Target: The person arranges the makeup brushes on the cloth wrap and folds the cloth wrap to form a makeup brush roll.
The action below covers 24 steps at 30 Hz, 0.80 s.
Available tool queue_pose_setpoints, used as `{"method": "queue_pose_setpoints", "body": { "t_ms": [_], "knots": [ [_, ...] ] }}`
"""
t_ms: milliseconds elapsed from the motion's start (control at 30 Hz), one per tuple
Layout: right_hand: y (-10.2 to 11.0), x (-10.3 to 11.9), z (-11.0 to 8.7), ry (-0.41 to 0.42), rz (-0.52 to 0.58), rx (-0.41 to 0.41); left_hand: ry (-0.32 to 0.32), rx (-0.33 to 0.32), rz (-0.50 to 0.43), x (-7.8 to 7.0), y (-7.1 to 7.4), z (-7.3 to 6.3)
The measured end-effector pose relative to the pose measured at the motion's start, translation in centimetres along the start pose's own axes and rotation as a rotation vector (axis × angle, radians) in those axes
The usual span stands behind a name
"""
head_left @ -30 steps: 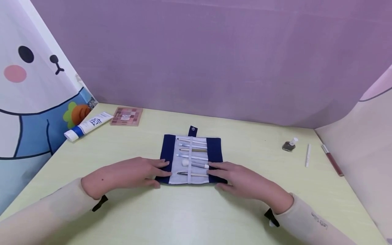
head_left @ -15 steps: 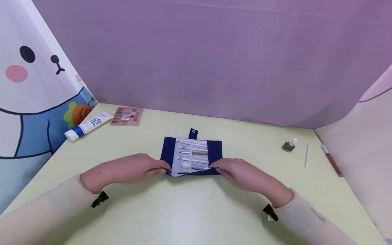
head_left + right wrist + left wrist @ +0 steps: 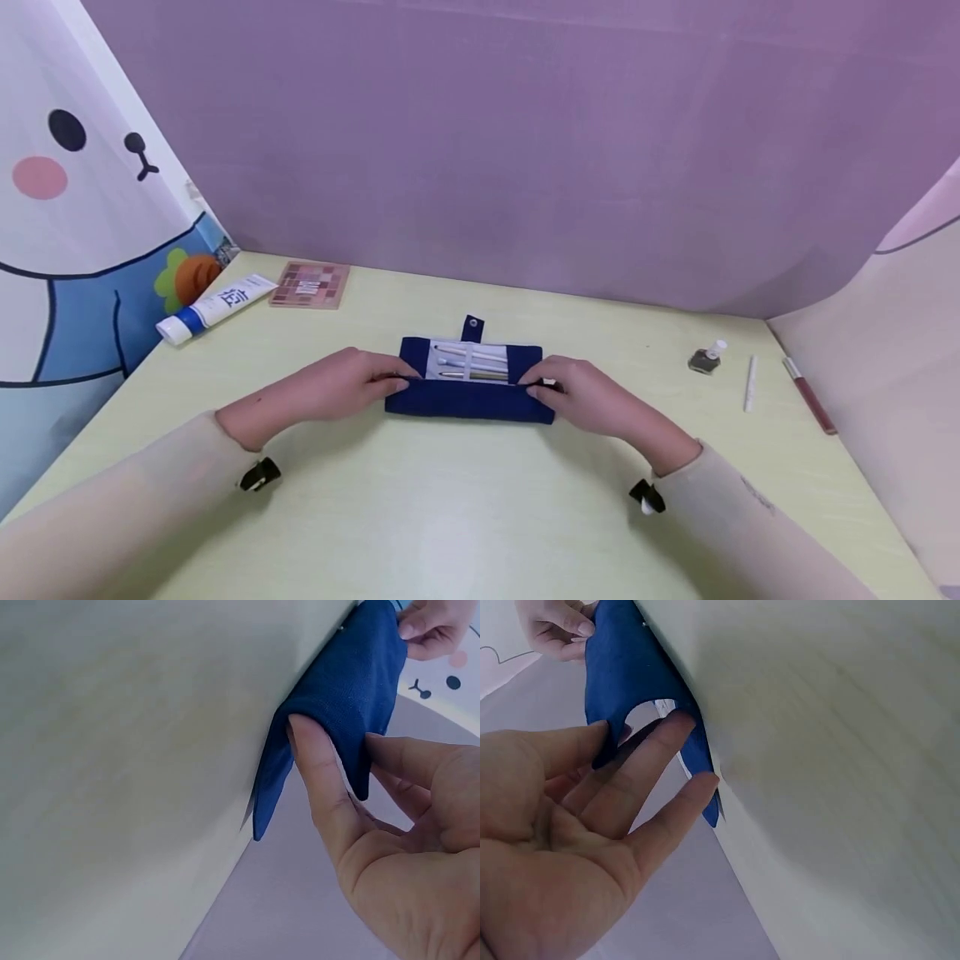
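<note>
A navy brush roll (image 3: 469, 402) lies on the table, its near edge folded up over the lower brushes. Several makeup brushes (image 3: 474, 363) still show on its pale lining under a strap; the lower ones are hidden beneath the fold. At the left end of the folded edge, my left hand (image 3: 345, 385) pinches the fabric between thumb and fingers. My right hand (image 3: 581, 396) pinches the right end the same way. In the left wrist view the cloth (image 3: 634, 667) arches over, with fingers inside the fold. The right wrist view shows the roll (image 3: 341, 690) bent round a fingertip.
A white tube (image 3: 217, 308) and a pink palette (image 3: 310, 285) lie at the back left. On the right are a small dark bottle (image 3: 706, 358) with a white cap, a white pen-like stick (image 3: 751, 383) and a lip gloss tube (image 3: 812, 397). A purple curtain (image 3: 525, 150) hangs behind the table.
Both hands went from resting on the flat roll's sides to pinching its near corners. They have lifted that edge and folded it away from me, covering the lower brushes.
</note>
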State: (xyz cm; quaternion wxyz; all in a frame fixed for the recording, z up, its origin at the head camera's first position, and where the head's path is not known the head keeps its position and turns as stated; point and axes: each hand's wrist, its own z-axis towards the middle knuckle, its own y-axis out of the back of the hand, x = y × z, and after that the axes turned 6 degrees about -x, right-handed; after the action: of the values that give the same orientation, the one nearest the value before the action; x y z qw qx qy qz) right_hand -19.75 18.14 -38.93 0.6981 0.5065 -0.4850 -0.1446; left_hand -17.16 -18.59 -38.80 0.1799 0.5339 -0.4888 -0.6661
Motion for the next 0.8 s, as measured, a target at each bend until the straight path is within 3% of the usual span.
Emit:
{"method": "queue_pose_setpoints", "body": {
  "t_ms": [167, 500, 800],
  "knots": [
    [0.3, -0.5, 1.0, -0.067, 0.05, 0.051, -0.008, -0.036, 0.029, 0.2, -0.1, 1.1],
    [-0.1, -1.4, 3.0, -0.127, 0.078, 0.105, -0.003, -0.011, 0.076, 0.8, 0.0, 2.9],
    [0.0, -1.8, 4.0, -0.146, 0.066, 0.181, 0.064, -0.01, 0.057, 1.0, -0.1, 3.3]
  ]
}}
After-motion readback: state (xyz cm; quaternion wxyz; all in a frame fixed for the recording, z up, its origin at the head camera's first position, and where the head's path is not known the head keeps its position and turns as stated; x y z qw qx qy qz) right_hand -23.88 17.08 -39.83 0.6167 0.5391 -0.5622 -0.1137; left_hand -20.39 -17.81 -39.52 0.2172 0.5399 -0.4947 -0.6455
